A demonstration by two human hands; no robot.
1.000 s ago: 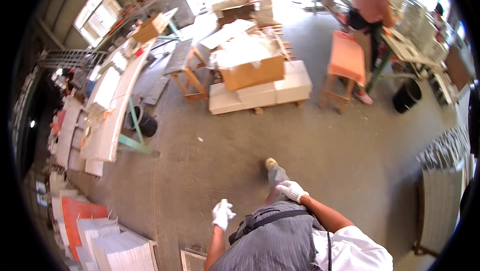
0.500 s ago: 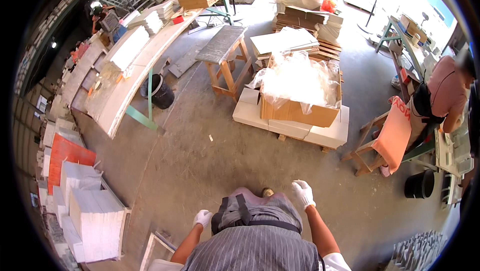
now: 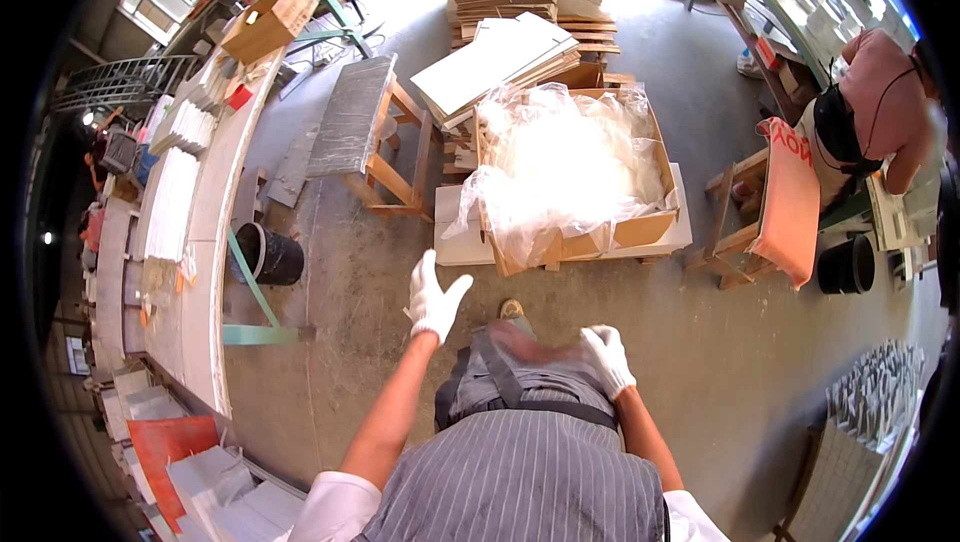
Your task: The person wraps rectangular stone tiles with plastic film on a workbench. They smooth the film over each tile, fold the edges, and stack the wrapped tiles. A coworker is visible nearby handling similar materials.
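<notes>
My left hand (image 3: 436, 300), in a white glove, reaches forward with thumb and fingers apart and holds nothing that I can see. It is above the floor, short of a cardboard box (image 3: 645, 231). Clear plastic wrap (image 3: 560, 157) fills this box and hangs over its near left side. By my right thigh is my right hand (image 3: 608, 355), gloved as well. Its fingers are curled, and their inner side is hidden, so I cannot make out whether anything is in them. One of my shoes (image 3: 512, 309) shows on the floor ahead.
At left stand a long workbench (image 3: 205, 287) and a black bucket (image 3: 270, 254). A wooden stand (image 3: 350, 122) is left of the box; white boards (image 3: 490, 57) lie behind it. At right, a person (image 3: 880, 102) works beside a stool draped with orange cloth (image 3: 785, 207).
My left hand has swung forward and up from my side, its fingers spreading. The right has drawn back slightly towards my thigh. The box and boards are now closer to me.
</notes>
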